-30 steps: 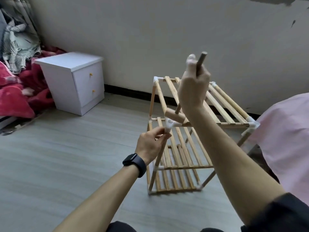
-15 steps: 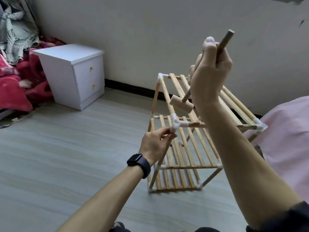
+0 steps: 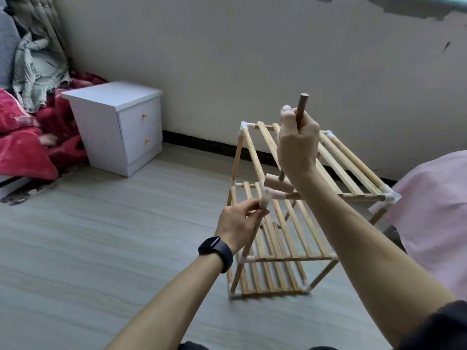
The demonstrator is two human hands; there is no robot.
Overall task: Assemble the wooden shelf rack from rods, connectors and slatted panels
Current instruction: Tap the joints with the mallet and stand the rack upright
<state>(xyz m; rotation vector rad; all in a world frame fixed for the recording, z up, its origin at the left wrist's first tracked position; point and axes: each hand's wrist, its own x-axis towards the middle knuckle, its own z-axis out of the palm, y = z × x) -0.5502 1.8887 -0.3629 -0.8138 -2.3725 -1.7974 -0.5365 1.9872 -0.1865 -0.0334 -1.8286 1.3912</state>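
1. Pinching the upright rod with the left grip, fingers closing on it just under the white connector.
2. Hanging the mallet head just above that connector, at the near top corner of the shelf rack standing on the floor.
3. Wrapping the right grip fully round the mallet handle.
4. Likely risking a glancing blow onto the left fingertips, sitting that close; also cocking the joint or tipping the rack by striking off-centre.
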